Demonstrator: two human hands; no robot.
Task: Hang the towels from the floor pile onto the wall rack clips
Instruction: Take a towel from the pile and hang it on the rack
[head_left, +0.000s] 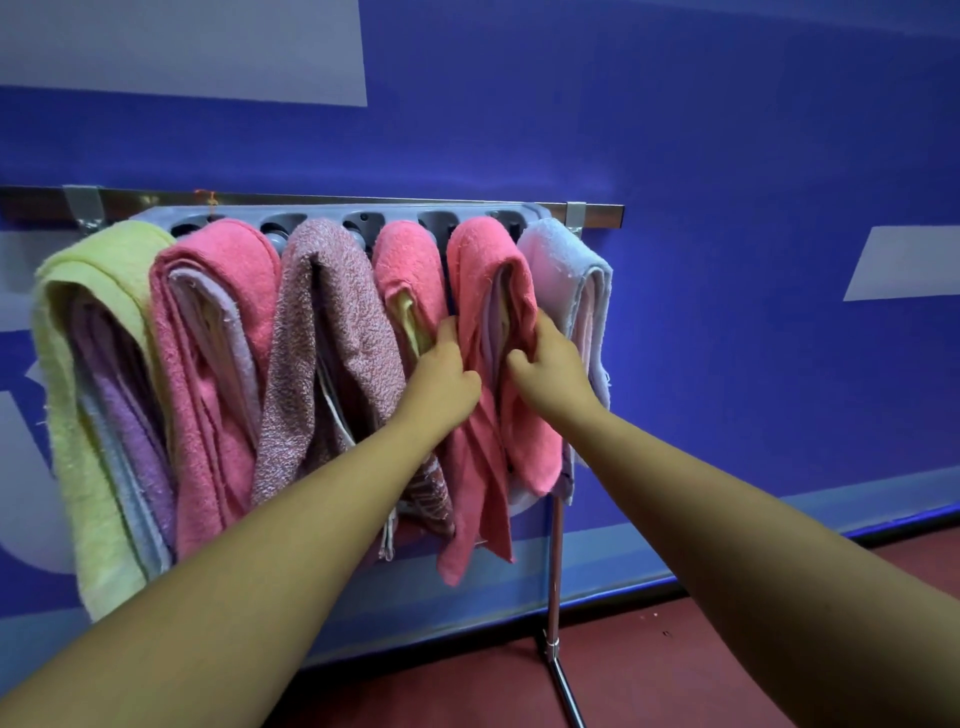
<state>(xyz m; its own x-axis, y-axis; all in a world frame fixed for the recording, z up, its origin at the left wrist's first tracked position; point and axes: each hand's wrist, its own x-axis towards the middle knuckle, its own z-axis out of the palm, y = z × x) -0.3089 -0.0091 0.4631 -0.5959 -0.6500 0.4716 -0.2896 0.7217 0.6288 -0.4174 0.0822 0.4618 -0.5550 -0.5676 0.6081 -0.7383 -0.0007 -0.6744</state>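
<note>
Six folded towels are hanging side by side from a grey rack, which is sitting just below a metal rail on a blue wall. From left to right these are a yellow towel, a pink towel, a speckled towel, a fourth towel in coral, a fifth towel also in coral, and a lilac towel. Each is drooping from the top of the rack, with paler layers showing inside its folds. The clips themselves are mostly lying hidden behind the cloth.

Both arms are reaching forward to the fifth towel. The left hand is gripping its left edge with curled fingers, in the gap beside the fourth towel. The right hand is pinching its right fold, with the thumb lying on the front and the fingers wrapping round the outer side, next to the lilac towel. The lower ends of the fifth towel are dangling below both wrists.

A thin metal pole is standing under the right end of the rack and is meeting a red floor.
</note>
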